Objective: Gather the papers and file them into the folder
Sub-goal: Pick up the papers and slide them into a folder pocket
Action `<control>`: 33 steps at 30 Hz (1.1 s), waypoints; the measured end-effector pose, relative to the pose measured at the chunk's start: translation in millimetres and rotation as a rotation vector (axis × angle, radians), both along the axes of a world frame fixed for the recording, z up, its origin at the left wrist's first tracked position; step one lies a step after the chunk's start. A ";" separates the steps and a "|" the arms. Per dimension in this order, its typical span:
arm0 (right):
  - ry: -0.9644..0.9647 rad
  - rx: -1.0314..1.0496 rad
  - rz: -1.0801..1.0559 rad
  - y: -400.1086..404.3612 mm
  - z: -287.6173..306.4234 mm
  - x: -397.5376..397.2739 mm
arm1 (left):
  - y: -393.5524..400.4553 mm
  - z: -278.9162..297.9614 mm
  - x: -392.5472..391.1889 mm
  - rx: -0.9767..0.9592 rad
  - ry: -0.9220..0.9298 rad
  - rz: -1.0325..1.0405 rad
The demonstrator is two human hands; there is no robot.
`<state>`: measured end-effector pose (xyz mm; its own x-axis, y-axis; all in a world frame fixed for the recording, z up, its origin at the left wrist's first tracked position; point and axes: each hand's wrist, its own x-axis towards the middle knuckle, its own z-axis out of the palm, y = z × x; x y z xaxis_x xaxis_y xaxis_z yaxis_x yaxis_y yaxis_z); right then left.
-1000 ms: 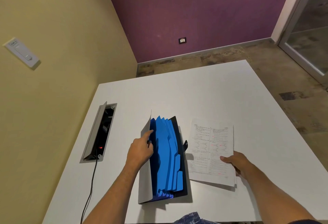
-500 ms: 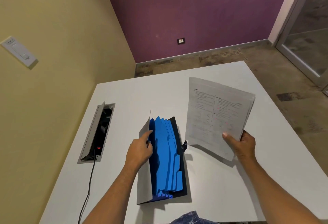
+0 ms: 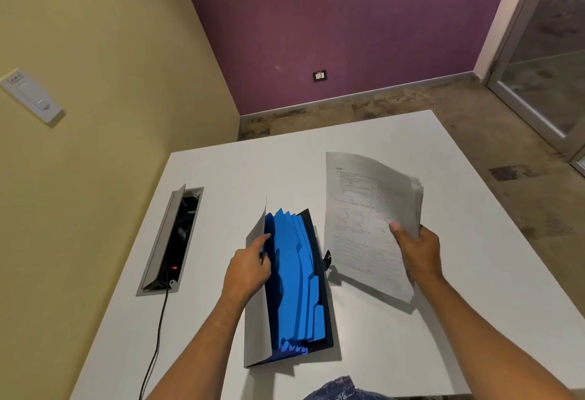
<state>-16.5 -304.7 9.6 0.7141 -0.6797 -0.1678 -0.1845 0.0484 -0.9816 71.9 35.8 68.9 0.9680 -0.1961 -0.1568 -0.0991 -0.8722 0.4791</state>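
An expanding folder [image 3: 294, 279] with several blue tabbed dividers lies open on the white table [image 3: 395, 346], near its front edge. My left hand [image 3: 248, 268] holds the grey front flap [image 3: 254, 320] back, with the index finger against the first divider. My right hand [image 3: 418, 251] grips a stack of printed papers [image 3: 364, 219] by its lower right part. The papers are lifted off the table and stand nearly upright, just right of the folder, printed side toward me.
An open cable box [image 3: 172, 241] with a raised grey lid is set into the table's left side, and a black cord [image 3: 155, 346] runs from it to the front edge. A yellow wall is close on the left. Patterned blue cloth [image 3: 342, 390] shows at the bottom.
The papers lay flat on the table a second ago. My right hand has lifted them, tipped them upright and brought them closer to the folder. My left hand has kept the flap open.
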 end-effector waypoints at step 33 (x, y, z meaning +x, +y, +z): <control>0.277 -0.355 0.743 89.6 49.6 33.8 | -0.7 -5.7 -3.7 0.013 -0.019 -0.011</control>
